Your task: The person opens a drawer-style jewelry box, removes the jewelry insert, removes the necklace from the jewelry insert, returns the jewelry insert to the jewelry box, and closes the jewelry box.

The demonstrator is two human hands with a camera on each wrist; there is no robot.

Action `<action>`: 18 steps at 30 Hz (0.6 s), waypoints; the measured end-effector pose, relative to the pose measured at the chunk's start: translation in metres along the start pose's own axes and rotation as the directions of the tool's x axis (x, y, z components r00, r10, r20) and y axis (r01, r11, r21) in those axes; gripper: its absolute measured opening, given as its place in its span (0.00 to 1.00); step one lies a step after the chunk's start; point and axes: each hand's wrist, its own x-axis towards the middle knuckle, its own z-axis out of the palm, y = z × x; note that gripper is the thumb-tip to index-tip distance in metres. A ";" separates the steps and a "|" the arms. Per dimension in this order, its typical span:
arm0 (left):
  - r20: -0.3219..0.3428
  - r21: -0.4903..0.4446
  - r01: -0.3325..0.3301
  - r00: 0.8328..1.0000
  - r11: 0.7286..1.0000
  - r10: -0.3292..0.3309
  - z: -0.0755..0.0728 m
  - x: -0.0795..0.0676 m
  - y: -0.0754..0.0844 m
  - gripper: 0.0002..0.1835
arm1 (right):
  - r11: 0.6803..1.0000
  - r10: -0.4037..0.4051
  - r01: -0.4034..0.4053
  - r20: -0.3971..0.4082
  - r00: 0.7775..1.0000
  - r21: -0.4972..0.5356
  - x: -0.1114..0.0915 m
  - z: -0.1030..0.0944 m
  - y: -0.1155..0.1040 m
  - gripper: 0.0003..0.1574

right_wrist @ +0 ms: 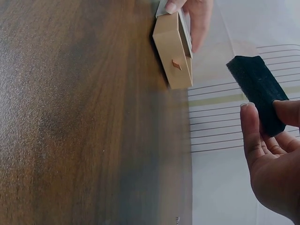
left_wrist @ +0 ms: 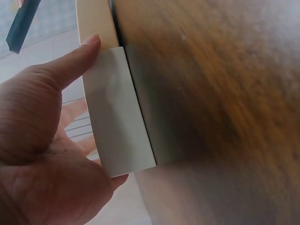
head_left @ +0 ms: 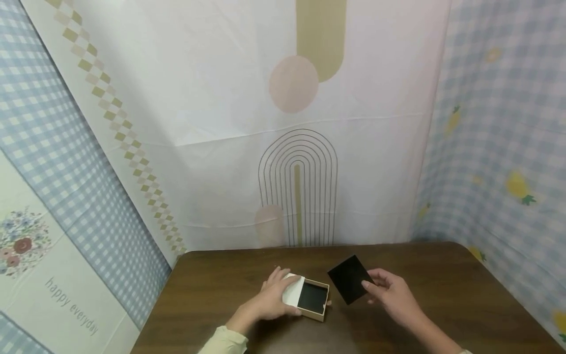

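A small drawer box stands on the table, its tan tray [head_left: 315, 316] pulled partly out of a white sleeve [head_left: 294, 291] towards the right. Black lining shows inside the tray, and a small brown pull tab [right_wrist: 176, 64] sits on its end. My left hand [head_left: 275, 296] holds the sleeve from the left, thumb along the near side and fingers on the far side. Up off the table, to the right of the box, my right hand [head_left: 394, 296] pinches a square black foam pad [head_left: 348, 279] between thumb and fingers. Its thick edge shows in the right wrist view.
Both hands work over a brown wood-grain table [head_left: 212, 275] with rounded back corners. A white patterned cloth [head_left: 212, 187] hangs right behind it. Blue checked cloths hang at the left [head_left: 88, 128] and right [head_left: 486, 147].
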 end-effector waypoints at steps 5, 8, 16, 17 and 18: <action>0.001 0.004 -0.003 1.000 1.000 0.003 -0.001 0.000 0.003 0.50 | 1.000 -0.004 0.005 0.015 1.000 -0.015 0.001 0.001 0.003 0.27; -0.002 0.007 -0.002 1.000 1.000 0.002 -0.002 0.000 0.002 0.50 | 0.999 -0.029 0.030 0.049 0.998 -0.022 0.004 0.005 0.005 0.27; 0.005 0.024 0.000 1.000 1.000 0.000 -0.001 0.000 -0.001 0.51 | 0.997 -0.036 0.045 0.150 0.988 -0.057 0.015 0.031 0.009 0.26; 0.007 0.027 0.001 1.000 1.000 -0.001 0.000 0.001 -0.002 0.51 | 0.998 -0.021 0.031 0.156 0.988 -0.059 0.017 0.035 0.009 0.26; 0.010 0.026 0.003 1.000 1.000 -0.003 0.000 0.001 -0.002 0.51 | 0.998 -0.007 0.017 0.161 0.987 -0.059 0.019 0.039 0.009 0.25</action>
